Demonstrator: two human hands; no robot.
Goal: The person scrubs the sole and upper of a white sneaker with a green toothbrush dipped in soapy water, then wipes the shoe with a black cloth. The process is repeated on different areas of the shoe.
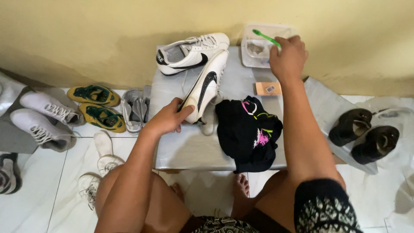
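A white sneaker with a black side mark [206, 87] stands tilted on its heel on a low table covered in grey sheeting [189, 149], and the left hand [167, 118] grasps it at the heel end, thumb lying along its side. Just beyond the toe of that shoe, its matching sneaker [189, 52] lies on its side against the yellow wall. The right hand [288, 57] is closed around a green toothbrush [266, 38], holding it over a clear plastic tub [261, 48] at the table's far edge. Below that hand, a small orange bar [267, 88] lies flat, and nearer the body a crumpled black cloth with pink and green print [249, 131] rests between the two forearms. Left of the left hand, yellow-green shoes [98, 105], grey shoes [134, 108] and white sneakers [43, 118] sit on the tiled floor. Right of the right arm lie two dark brown shoes [364, 133].
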